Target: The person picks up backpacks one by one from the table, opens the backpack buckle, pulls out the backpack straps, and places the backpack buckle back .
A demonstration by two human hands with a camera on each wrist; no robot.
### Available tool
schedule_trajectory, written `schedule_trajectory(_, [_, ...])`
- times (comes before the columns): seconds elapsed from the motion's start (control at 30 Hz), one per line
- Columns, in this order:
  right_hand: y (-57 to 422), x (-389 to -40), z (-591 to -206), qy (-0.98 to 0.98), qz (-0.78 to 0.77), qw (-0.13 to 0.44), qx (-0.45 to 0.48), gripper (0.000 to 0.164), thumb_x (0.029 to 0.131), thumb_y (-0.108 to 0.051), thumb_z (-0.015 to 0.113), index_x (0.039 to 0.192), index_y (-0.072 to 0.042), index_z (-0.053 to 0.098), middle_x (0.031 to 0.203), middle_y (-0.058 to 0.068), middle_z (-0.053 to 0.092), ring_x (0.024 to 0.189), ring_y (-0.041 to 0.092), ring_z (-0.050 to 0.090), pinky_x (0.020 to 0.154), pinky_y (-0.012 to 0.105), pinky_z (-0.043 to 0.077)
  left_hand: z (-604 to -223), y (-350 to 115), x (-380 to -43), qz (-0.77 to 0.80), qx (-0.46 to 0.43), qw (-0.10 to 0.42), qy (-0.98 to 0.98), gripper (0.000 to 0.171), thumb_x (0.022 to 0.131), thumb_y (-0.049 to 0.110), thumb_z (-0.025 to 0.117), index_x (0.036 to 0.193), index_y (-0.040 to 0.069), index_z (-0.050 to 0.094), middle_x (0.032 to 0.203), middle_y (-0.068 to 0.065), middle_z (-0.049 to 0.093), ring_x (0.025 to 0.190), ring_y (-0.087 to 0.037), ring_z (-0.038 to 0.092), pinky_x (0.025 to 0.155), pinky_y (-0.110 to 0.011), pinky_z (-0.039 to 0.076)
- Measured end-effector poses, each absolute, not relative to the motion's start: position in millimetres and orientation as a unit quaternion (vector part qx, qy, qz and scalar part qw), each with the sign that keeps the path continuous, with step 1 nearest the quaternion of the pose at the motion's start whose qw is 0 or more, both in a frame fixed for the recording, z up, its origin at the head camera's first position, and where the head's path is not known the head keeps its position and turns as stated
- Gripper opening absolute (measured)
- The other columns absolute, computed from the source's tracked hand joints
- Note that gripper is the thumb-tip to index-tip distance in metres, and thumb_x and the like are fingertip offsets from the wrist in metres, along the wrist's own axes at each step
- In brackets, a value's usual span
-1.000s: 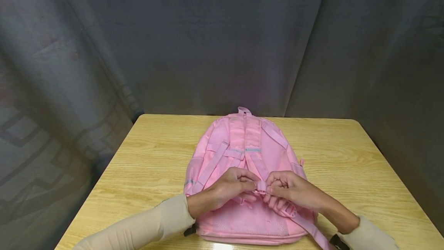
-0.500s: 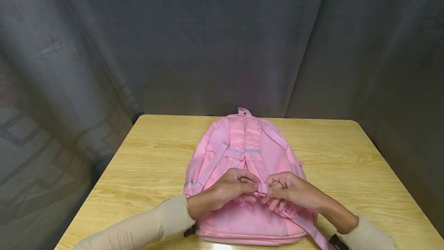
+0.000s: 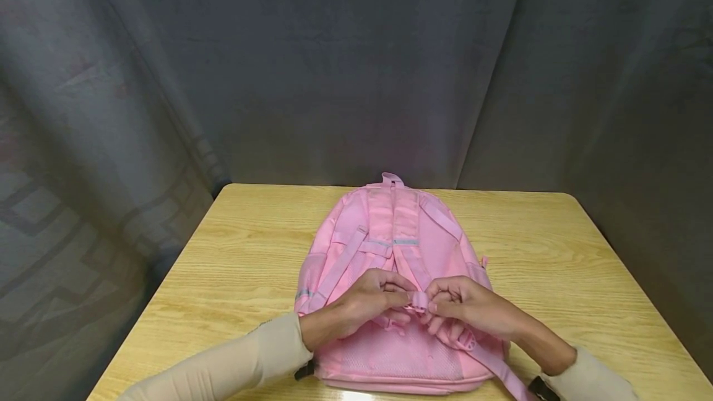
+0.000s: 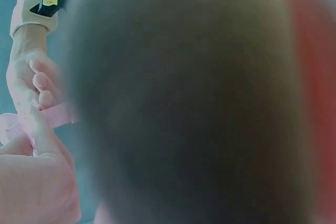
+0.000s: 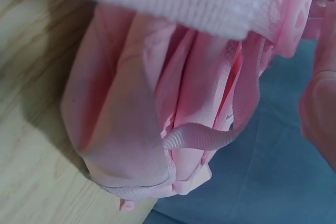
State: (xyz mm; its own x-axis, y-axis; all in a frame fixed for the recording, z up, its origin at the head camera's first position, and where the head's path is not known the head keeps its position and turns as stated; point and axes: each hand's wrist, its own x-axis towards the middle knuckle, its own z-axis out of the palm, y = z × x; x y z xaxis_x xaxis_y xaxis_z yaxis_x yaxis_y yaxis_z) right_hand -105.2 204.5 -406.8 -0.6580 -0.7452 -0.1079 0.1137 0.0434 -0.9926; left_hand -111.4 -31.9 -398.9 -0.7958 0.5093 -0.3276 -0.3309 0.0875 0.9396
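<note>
Label: yellow sticker on the black wrist mount at the right cuff, 10 o'clock in the left wrist view; its marks are too small to read. Small grey tab on the backpack, 11 o'clock from the pack's middle, likewise illegible.

Hidden: a dark blur fills most of the left wrist view, with an out-of-focus red strip at 3 o'clock. Right wrist view: pale pink webbing close to the lens crosses 12 o'clock, covering part of the pack's side. In the head view both sleeves run out of frame, and the trailing strap leaves at 5 o'clock.

Hands: left hand, at 9 o'clock of a short pink strap piece, pinches it between thumb and bent fingers. Right hand, at 3 o'clock, thumb and index finger pinching its other side; remaining fingers curled — partly hidden. Plastic adjuster just beside them, 4 o'clock from the pinch.

Position: backpack lies on the wood-grain table, strap side up — carry loop at 12 o'clock, touching hands over its lower half.
</note>
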Motion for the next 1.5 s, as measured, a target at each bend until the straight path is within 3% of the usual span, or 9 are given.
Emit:
schedule_trajectory(0.2, [203.7,-106.6,-409.3,0.651,-0.639,0.309,-0.267,0.018,0.103,-0.007,0.051,0.106,0.009,0.058,0.088,0.022,0.072,0.066,0.009,0.067,0.050,0.020,0.056,-399.3,-31.2,-111.3,0.683,0.077,0.312,0.656,0.019,0.092,0.003,0.067,0.109,-0.004,0.067,0.092,-0.010,0.073,0.078,-0.022,0.072,0.072,-0.039,0.063])
schedule_trajectory(0.4, [202.6,-106.7,-409.2,0.662,-0.633,0.294,-0.275,0.018,0.103,-0.008,0.052,0.104,0.008,0.060,0.085,0.019,0.072,0.066,0.011,0.068,0.049,0.022,0.057,-400.8,-30.1,-110.8,0.685,0.074,0.312,0.654,0.019,0.091,0.001,0.066,0.110,-0.005,0.067,0.090,-0.009,0.071,0.077,-0.022,0.072,0.071,-0.040,0.064])
schedule_trajectory(0.8, [201.9,-106.6,-406.3,0.650,-0.659,0.280,-0.256,0.015,0.101,-0.004,0.053,0.103,0.010,0.057,0.086,0.012,0.073,0.071,0.012,0.070,0.063,0.027,0.062,-389.7,-32.2,-108.7,0.674,0.067,0.305,0.669,0.018,0.091,0.008,0.069,0.107,0.001,0.068,0.088,-0.012,0.074,0.069,-0.018,0.071,0.063,-0.036,0.063])
schedule_trajectory(0.87, [202.0,-106.7,-405.4,0.641,-0.667,0.285,-0.253,0.015,0.101,-0.004,0.053,0.104,0.010,0.057,0.086,0.010,0.073,0.071,0.012,0.070,0.062,0.025,0.061,-388.6,-32.3,-108.9,0.677,0.065,0.304,0.667,0.018,0.091,0.009,0.069,0.108,0.002,0.068,0.088,-0.013,0.074,0.070,-0.019,0.071,0.066,-0.041,0.063])
schedule_trajectory(1.07, [204.0,-106.5,-402.7,0.611,-0.686,0.302,-0.255,0.017,0.103,-0.004,0.049,0.110,0.009,0.058,0.088,0.011,0.074,0.065,0.009,0.067,0.052,0.017,0.055,-385.7,-31.4,-108.8,0.682,0.058,0.305,0.662,0.018,0.093,0.010,0.068,0.110,0.002,0.068,0.089,-0.013,0.074,0.076,-0.027,0.073,0.072,-0.049,0.063])
schedule_trajectory(1.27, [205.1,-106.1,-402.6,0.619,-0.682,0.286,-0.266,0.017,0.103,-0.005,0.049,0.110,0.008,0.058,0.089,0.014,0.074,0.062,0.008,0.066,0.049,0.017,0.053,-382.9,-30.2,-108.2,0.685,0.060,0.302,0.660,0.019,0.092,0.009,0.069,0.110,0.001,0.067,0.091,-0.012,0.074,0.087,-0.036,0.073,0.078,-0.049,0.062])
schedule_trajectory(1.5, [205.5,-105.6,-402.8,0.621,-0.677,0.265,-0.293,0.014,0.102,-0.001,0.049,0.106,0.010,0.057,0.085,0.023,0.070,0.057,0.006,0.060,0.045,0.016,0.050,-382.5,-29.3,-107.5,0.682,0.066,0.298,0.665,0.019,0.091,0.008,0.070,0.108,0.000,0.068,0.091,-0.012,0.073,0.083,-0.032,0.074,0.079,-0.047,0.062])
